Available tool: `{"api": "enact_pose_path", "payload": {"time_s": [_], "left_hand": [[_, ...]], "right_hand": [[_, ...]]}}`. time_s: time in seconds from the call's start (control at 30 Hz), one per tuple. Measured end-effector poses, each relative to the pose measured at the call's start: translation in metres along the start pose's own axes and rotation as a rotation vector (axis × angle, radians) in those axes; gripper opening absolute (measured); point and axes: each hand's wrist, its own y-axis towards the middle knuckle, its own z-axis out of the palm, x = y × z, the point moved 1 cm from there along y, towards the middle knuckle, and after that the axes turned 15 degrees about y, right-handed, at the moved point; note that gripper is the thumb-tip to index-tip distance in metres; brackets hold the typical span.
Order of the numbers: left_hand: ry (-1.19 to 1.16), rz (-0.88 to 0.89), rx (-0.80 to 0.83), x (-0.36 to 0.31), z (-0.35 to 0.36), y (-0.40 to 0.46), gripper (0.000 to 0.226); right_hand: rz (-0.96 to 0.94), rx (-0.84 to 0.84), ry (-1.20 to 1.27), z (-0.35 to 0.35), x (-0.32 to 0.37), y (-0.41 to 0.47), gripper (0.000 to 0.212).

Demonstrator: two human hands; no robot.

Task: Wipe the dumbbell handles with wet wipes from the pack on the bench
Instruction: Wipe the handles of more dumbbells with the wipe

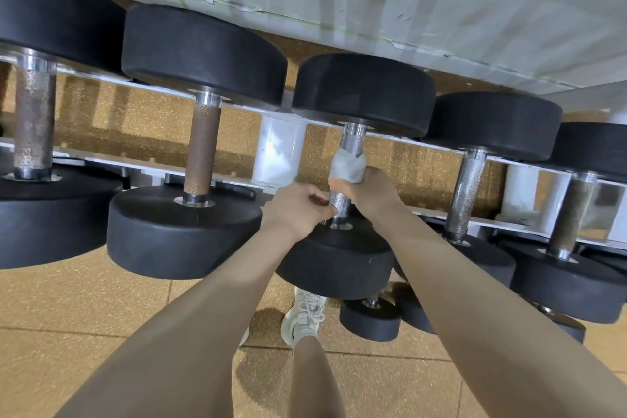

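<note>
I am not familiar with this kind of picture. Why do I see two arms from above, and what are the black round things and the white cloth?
There is no machine here, only one picture from a camera worn on a person's head, looking forward and down. So the two bare arms are the person's own.

The black round things are the rubber ends of dumbbells lying in a row on a white metal rack. Each pair is joined by a metal handle.

The right hand holds a white wet wipe wrapped round the shiny knurled steel handle of the middle dumbbell. The left hand grips the same handle lower down, near the closer black end.

The brown rusty handle to the left is untouched. Below, a white shoe stands on the tan speckled rubber floor.
</note>
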Motion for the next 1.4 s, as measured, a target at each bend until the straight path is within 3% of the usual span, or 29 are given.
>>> {"api": "enact_pose_path", "payload": {"time_s": [0.2, 0.33, 0.5, 0.7, 0.77, 0.93, 1.03, 1.13, 1.2, 1.3, 1.4], "left_hand": [[-0.005, 0.007, -0.009, 0.003, 0.003, 0.005, 0.021], [-0.004, -0.002, -0.025, 0.003, 0.003, 0.004, 0.023], [-0.001, -0.014, -0.029, 0.000, 0.000, -0.001, 0.019], [-0.026, -0.021, -0.033, -0.003, 0.000, -0.002, 0.023], [-0.046, -0.019, -0.038, -0.002, 0.001, -0.001, 0.023], [-0.074, -0.020, -0.041, 0.000, 0.003, 0.002, 0.021], [-0.080, -0.018, -0.039, -0.001, 0.002, 0.000, 0.020], [-0.086, -0.023, -0.038, -0.002, 0.001, -0.001, 0.019], [-0.092, -0.021, -0.037, -0.002, 0.001, -0.002, 0.016], [-0.102, -0.013, -0.037, -0.002, 0.001, -0.001, 0.009], [-0.109, -0.006, -0.037, -0.002, 0.001, 0.000, 0.009]], "right_hand": [[0.004, -0.059, 0.313, -0.003, 0.016, -0.002, 0.047], [-0.184, -0.139, 0.094, 0.000, -0.004, -0.001, 0.036], [-0.107, 0.071, -0.313, -0.012, -0.025, -0.009, 0.024], [-0.158, -0.248, -0.083, -0.024, 0.005, 0.010, 0.024], [-0.214, -0.257, -0.069, -0.020, 0.006, 0.015, 0.017], [-0.259, 0.025, -0.193, -0.011, -0.005, 0.002, 0.025], [-0.213, 0.148, -0.435, -0.015, -0.023, -0.009, 0.016], [-0.143, 0.198, -0.584, -0.021, -0.037, -0.010, 0.038], [-0.152, 0.099, -0.474, -0.027, -0.035, -0.001, 0.040], [-0.231, -0.067, -0.518, -0.028, -0.023, 0.013, 0.027], [-0.455, -0.199, -0.507, -0.021, -0.012, 0.019, 0.019]]}}
